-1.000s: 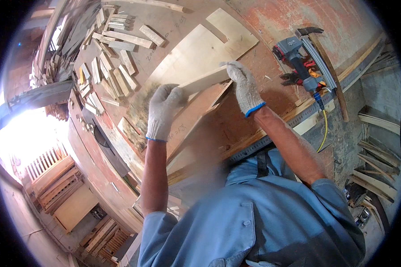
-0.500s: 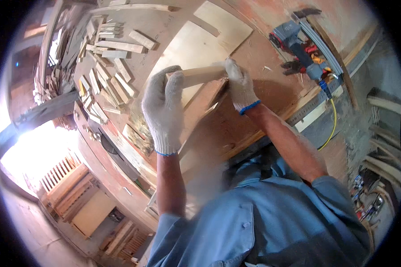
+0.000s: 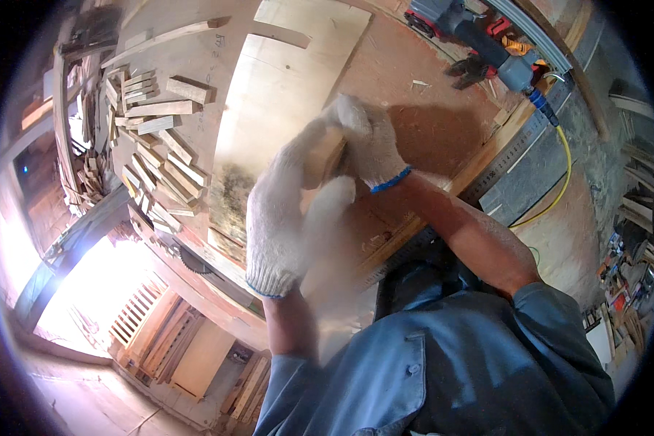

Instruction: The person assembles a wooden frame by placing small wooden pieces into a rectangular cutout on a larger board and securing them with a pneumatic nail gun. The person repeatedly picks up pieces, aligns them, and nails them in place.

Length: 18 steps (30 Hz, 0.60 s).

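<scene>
Both my hands wear white knit gloves with blue cuffs. Between them a short wooden piece [image 3: 325, 156] is held above the bench, seen foreshortened and partly covered by the gloves. My right hand [image 3: 370, 142] grips its right end with bent fingers. The fingers of my left hand [image 3: 280, 207] curve round its left side, while the thumb is smeared by motion. Beneath and beyond the hands lies a pale plywood sheet [image 3: 280, 91] with a slot cut in it, on the reddish-brown bench top [image 3: 407, 80].
Several cut wood strips [image 3: 163, 109] lie scattered at the left of the bench. A saw blade [image 3: 195, 260] shows at the bench's left side. At the far right rests a nail gun [image 3: 487, 47] with a yellow air hose [image 3: 565, 167]. A metal ruler [image 3: 490, 178] runs along the near edge.
The wooden piece has turned from lying crosswise to pointing more toward me. My hands have drawn closer together, and the view has shifted.
</scene>
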Each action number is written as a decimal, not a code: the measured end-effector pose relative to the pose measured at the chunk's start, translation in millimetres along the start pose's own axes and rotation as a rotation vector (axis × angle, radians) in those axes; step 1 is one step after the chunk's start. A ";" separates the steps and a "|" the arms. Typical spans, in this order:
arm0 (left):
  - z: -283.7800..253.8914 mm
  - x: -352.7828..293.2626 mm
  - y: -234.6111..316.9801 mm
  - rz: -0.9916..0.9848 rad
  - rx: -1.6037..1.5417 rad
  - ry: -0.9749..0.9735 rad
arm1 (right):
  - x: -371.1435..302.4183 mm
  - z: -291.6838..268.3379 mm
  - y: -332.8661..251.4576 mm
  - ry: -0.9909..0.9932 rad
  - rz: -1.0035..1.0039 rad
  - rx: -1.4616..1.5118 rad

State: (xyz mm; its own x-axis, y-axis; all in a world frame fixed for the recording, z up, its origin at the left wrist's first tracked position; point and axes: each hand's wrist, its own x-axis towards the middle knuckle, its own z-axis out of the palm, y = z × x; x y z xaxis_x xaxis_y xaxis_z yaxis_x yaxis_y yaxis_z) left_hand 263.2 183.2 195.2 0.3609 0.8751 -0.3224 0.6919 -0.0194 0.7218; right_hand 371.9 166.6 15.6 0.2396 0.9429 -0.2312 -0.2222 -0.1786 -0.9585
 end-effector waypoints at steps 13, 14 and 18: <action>16.3 -1.4 -5.8 -0.026 0.098 0.063 | -3.4 12.4 -3.0 0.075 0.121 0.141; 16.0 -1.1 -5.7 -0.038 0.098 0.058 | -3.2 9.6 -1.2 0.041 0.114 0.138; 18.6 -1.5 -7.6 -0.045 0.126 0.081 | -3.7 -0.3 9.6 -0.096 0.072 0.123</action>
State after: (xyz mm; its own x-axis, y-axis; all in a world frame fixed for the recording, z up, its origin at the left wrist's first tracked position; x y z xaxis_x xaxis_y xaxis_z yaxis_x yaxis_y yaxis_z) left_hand 269.0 173.0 178.8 0.2792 0.9127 -0.2985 0.7811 -0.0351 0.6234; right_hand 369.2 161.3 7.2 0.1287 0.9526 -0.2758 -0.3507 -0.2164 -0.9111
